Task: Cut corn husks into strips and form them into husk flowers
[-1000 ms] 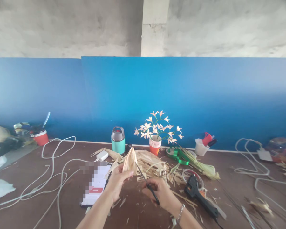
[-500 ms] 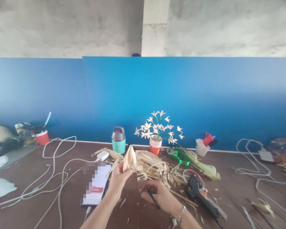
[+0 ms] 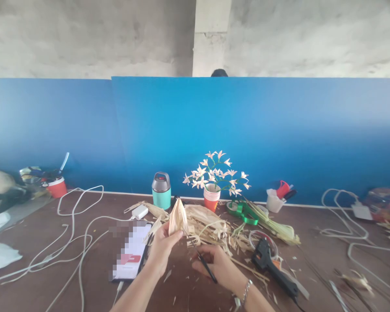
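My left hand [image 3: 160, 245] pinches a pale folded corn husk piece [image 3: 177, 218] and holds it upright over the brown table [image 3: 52, 277]. My right hand [image 3: 219, 265] grips black scissors [image 3: 199, 256], whose blades point up-left to the base of the husk. Behind both hands lies a heap of dry husks [image 3: 204, 223]. A phone [image 3: 131, 251] lies flat just left of my left wrist.
A black glue gun [image 3: 273, 268] lies right of my right hand. At the back stand a teal flask [image 3: 161, 190], a paper cup of husk flowers [image 3: 212, 190], green ribbon [image 3: 242, 212] and a white cup [image 3: 274, 200]. White cables [image 3: 74, 242] loop at left and right. A person's head top [image 3: 219, 73] shows above the blue partition.
The scissor tips have drawn in to the husk's base and my right hand has dropped slightly. A person's head has appeared above the partition and moved right.
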Tool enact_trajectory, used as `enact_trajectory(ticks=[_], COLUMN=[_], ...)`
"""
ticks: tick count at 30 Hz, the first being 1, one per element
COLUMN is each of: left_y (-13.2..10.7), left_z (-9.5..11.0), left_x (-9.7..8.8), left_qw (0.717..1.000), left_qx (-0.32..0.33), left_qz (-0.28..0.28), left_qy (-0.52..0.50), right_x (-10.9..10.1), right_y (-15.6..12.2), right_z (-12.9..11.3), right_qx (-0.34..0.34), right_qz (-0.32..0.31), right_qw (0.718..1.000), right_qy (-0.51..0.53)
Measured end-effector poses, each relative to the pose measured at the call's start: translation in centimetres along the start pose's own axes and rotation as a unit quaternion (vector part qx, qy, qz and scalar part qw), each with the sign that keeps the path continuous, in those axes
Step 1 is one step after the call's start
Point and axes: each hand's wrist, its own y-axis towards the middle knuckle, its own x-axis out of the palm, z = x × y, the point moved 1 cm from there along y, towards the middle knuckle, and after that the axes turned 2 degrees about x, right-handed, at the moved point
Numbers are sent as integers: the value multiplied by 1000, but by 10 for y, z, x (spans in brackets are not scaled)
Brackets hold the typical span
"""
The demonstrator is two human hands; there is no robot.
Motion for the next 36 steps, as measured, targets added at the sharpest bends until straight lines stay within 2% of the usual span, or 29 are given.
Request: enact_trajectory(ticks=[14, 29, 36], left_y=[0, -3, -3], left_z=[0, 6, 2], left_x=[0, 2, 2], left_qw=[1000, 1000, 999], left_qx=[-9, -1, -8], left_qz=[-8, 9, 10], left_qy=[-17, -13, -46], right_x=[0, 0, 1], right_y=[-2, 1, -1], right_z=[-1, 0, -5], right_qx=[-12, -9, -48], right_qz=[1, 11, 12], right_qw=[1000, 999, 998], right_qy=[-20, -42, -35])
